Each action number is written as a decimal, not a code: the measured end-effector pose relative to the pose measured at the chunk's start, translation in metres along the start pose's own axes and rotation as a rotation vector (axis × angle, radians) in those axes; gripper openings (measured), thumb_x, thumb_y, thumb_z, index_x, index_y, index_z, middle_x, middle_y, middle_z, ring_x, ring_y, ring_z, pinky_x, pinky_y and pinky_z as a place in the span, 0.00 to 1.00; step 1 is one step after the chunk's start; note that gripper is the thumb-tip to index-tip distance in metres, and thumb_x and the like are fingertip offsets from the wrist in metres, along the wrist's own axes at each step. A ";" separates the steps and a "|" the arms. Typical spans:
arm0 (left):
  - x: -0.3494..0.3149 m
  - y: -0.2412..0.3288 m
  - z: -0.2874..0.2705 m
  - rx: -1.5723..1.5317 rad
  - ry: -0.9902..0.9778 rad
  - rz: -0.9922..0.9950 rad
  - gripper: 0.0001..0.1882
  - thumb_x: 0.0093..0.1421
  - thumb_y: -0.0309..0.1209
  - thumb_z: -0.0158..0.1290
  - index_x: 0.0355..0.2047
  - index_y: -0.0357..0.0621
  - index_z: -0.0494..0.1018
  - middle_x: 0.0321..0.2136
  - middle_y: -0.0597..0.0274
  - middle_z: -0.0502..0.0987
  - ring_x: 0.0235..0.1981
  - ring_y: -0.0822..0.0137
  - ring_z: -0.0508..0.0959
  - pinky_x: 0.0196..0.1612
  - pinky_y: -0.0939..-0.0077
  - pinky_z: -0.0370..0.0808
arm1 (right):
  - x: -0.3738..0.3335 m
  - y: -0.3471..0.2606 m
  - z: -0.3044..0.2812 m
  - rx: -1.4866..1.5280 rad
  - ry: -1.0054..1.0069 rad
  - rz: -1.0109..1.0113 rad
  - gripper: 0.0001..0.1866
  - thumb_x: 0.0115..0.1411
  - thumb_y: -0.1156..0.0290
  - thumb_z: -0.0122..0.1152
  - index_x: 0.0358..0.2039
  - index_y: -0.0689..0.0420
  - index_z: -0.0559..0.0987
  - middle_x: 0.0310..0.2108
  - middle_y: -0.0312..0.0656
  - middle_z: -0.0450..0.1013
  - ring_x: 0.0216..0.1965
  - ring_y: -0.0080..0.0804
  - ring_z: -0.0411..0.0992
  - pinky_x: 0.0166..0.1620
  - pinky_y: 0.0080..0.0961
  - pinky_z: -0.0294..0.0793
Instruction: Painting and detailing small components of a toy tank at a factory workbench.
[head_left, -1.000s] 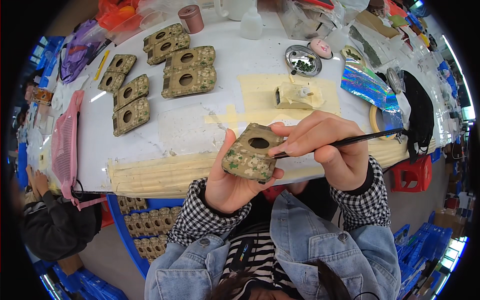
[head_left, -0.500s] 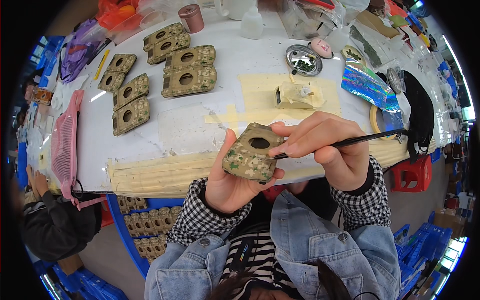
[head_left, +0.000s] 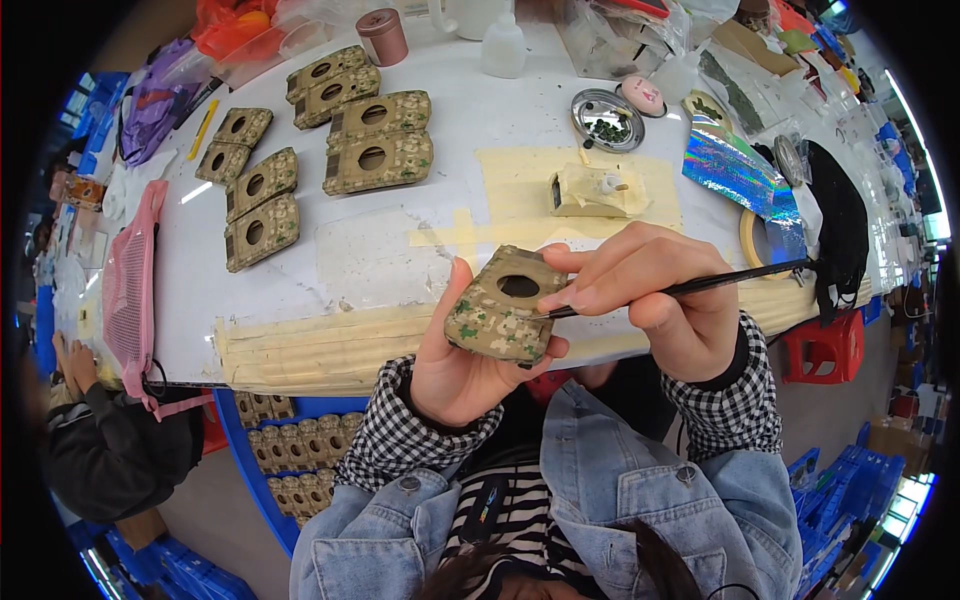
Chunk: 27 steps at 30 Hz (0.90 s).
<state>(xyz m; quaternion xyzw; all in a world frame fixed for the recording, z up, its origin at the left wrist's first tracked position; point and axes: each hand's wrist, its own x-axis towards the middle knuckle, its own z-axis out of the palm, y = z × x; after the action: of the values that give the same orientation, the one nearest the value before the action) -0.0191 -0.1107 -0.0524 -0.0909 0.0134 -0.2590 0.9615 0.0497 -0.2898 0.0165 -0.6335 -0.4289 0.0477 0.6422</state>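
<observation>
Head view looks down on a white surface [head_left: 300,270] edged and patched with strips of tan masking tape. At about ten to eleven o'clock lie finished camouflage hull shells [head_left: 330,140], each with a round hole, set in loose rows. At one o'clock a pale unpainted turret piece [head_left: 597,192] sits on a taped square, with a small metal dish [head_left: 607,119] of dark green bits just beyond it.

Nearer the middle, the left hand [head_left: 455,365] holds up a camouflage shell [head_left: 503,315] over the near edge of the surface — fingers wrapped closed around its underside, thumb up along its left side. The right hand [head_left: 665,300] at three o'clock pinches a thin dark brush [head_left: 700,286] between closed fingers, its tip touching the shell's right edge just below the hole.

By the look of it, green camouflage spots are being dabbed on. The next dab seems to call for a steady shell and a light touch, perhaps a slight turn of the left wrist to bring up a bare patch.
</observation>
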 end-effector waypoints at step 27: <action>0.001 0.000 0.000 0.022 -0.022 -0.004 0.36 0.63 0.59 0.30 0.56 0.40 0.59 0.46 0.42 0.70 0.43 0.46 0.74 0.41 0.64 0.79 | 0.000 0.000 -0.001 -0.023 -0.003 -0.009 0.10 0.58 0.69 0.55 0.32 0.63 0.78 0.30 0.42 0.75 0.34 0.36 0.72 0.45 0.32 0.72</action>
<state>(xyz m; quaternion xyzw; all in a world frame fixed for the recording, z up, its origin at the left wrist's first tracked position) -0.0184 -0.1111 -0.0527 -0.0833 -0.0002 -0.2602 0.9620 0.0502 -0.2903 0.0168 -0.6388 -0.4334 0.0408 0.6344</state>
